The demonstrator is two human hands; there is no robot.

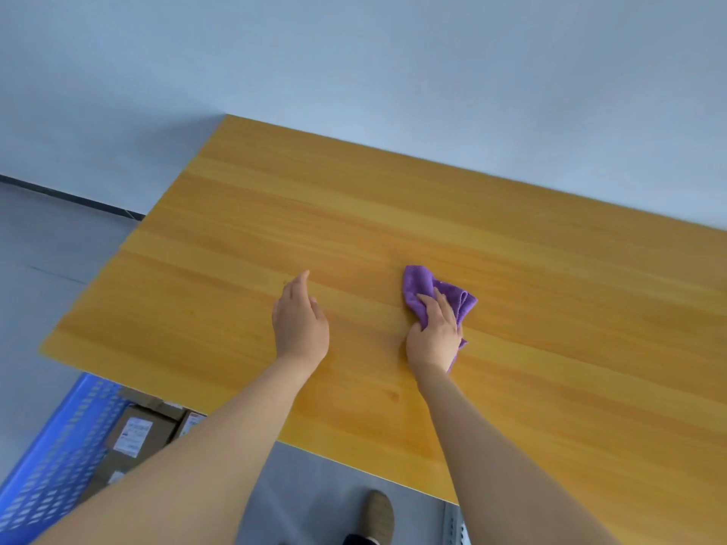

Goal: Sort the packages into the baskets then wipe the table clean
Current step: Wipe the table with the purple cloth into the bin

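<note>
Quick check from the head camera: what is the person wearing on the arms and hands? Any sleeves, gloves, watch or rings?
Nothing is worn on either. The left hand and right hand are bare, with no gloves, rings or markings showing. The left forearm and right forearm are bare too: no sleeve edge, watch or band is in view as far up as the frame reaches.

No legible text on package labels (pixel 133 433)
</note>
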